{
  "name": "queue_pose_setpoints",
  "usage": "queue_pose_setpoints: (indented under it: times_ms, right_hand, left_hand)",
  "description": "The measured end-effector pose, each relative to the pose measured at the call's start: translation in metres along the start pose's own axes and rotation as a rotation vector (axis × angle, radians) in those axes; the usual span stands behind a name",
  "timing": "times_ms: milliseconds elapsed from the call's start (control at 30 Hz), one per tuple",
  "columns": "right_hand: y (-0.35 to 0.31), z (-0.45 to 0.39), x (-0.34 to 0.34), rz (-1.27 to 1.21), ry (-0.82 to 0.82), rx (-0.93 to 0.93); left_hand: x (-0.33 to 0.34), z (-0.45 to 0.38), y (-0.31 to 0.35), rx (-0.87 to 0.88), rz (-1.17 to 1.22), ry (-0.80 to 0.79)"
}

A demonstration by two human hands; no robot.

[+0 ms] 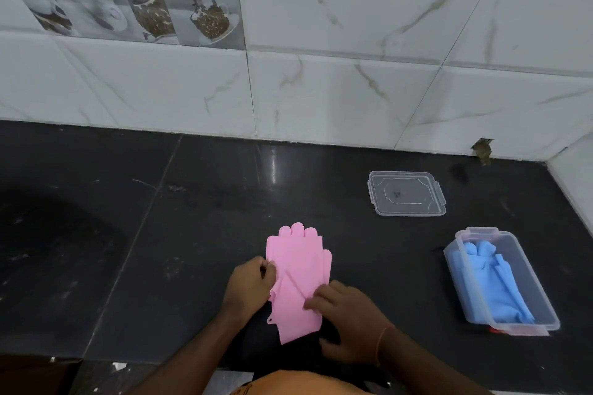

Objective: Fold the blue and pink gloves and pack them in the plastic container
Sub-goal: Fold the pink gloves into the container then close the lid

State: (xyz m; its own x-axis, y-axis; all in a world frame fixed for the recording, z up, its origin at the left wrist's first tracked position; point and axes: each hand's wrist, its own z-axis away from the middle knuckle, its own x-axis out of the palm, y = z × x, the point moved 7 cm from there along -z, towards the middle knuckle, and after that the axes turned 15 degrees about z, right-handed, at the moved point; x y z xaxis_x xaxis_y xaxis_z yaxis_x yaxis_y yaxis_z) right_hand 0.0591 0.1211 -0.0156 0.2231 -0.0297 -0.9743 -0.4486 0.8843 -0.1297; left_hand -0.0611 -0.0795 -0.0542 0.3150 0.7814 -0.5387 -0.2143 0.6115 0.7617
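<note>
The pink gloves (296,263) lie stacked flat on the black counter, fingers pointing toward the wall. My left hand (248,285) pinches their left edge near the middle. My right hand (345,311) presses fingertips on the cuff part, where a diagonal crease shows. The blue gloves (494,282) lie folded inside the clear plastic container (532,295) at the right, apart from both hands.
The container's clear lid (406,194) lies flat on the counter behind the container. The black counter (128,234) meets a white marble-tiled wall (321,90) at the back and a side wall at the far right. The counter's front edge runs just below my hands.
</note>
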Motion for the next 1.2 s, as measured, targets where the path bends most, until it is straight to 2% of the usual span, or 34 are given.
queue_pose_setpoints:
  times_ms: [67, 167, 367, 433, 533, 667, 767, 833, 967, 1100, 1200]
  right_hand:
    - [-0.019, 0.001, 0.013, 0.142, -0.02, -0.131]
    - [-0.029, -0.001, 0.019, 0.267, 0.062, -0.135]
    - [-0.023, -0.008, 0.008, 0.203, 0.107, -0.111]
    - [-0.016, -0.009, -0.001, 0.029, 0.141, -0.012]
    - [0.016, -0.003, -0.012, -0.237, 0.226, 0.336]
    - [0.051, -0.007, -0.009, -0.579, 0.307, 0.677]
    - [0.066, -0.018, 0.005, -0.704, 0.279, 0.9]
    - [0.072, -0.024, 0.013, -0.693, 0.219, 0.956]
    - [0.076, -0.032, 0.014, -0.586, 0.162, 0.949]
    - [0.072, -0.038, 0.007, -0.506, 0.188, 0.917]
    - [0.073, -0.04, 0.003, -0.445, 0.26, 0.959]
  left_hand:
    - [0.001, 0.001, 0.002, 0.021, -0.011, 0.01]
    - [0.004, 0.003, 0.003, 0.025, -0.021, -0.003]
    - [-0.003, 0.005, 0.01, 0.185, -0.1, -0.077]
    - [-0.006, 0.006, 0.011, 0.267, -0.123, -0.133]
    - [-0.011, 0.008, 0.01, 0.33, -0.096, -0.2]
    - [-0.011, 0.011, 0.015, 0.414, -0.068, -0.234]
    - [-0.012, 0.011, 0.015, 0.407, -0.083, -0.224]
    - [-0.012, 0.01, 0.014, 0.376, -0.08, -0.23]
    - [-0.007, 0.011, 0.019, 0.268, -0.049, -0.181]
    - [-0.001, 0.013, 0.021, 0.176, 0.0, -0.03]
    - [-0.001, 0.013, 0.015, 0.073, 0.076, 0.069]
